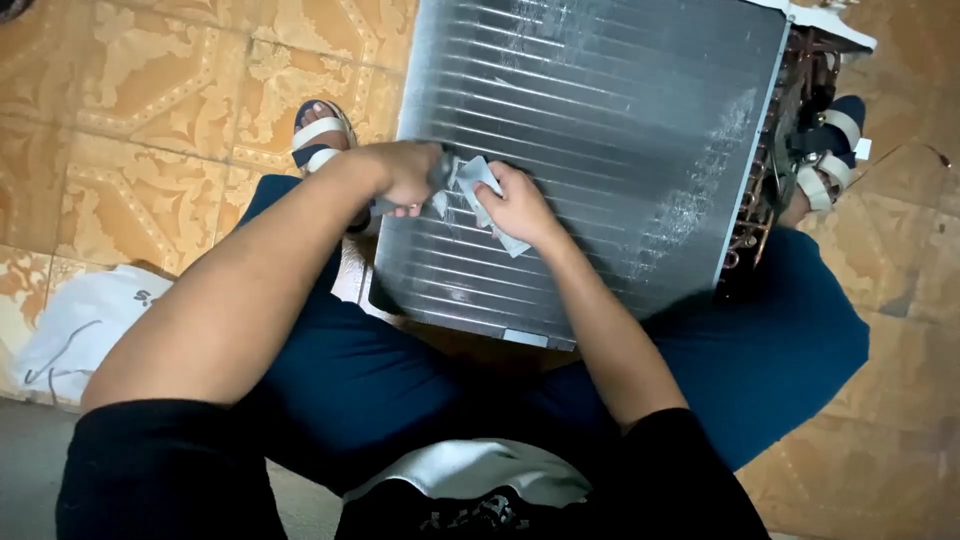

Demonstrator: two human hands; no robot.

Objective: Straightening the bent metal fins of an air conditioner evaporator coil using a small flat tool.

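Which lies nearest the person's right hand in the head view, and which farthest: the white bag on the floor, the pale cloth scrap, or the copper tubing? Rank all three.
From the right hand:
1. Pale cloth scrap, under its fingers on the coil.
2. Copper tubing, at the coil's right edge.
3. White bag, on the floor, far left.

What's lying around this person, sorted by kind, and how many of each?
Finned metal coil panel: 1
Small pale cloth or paper piece, in the hands: 1
Sandals: 2
White bag on the floor: 1
Total: 5

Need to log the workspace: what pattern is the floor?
Orange-tan tile floor with pale ornate floral motifs, best seen in the head view.
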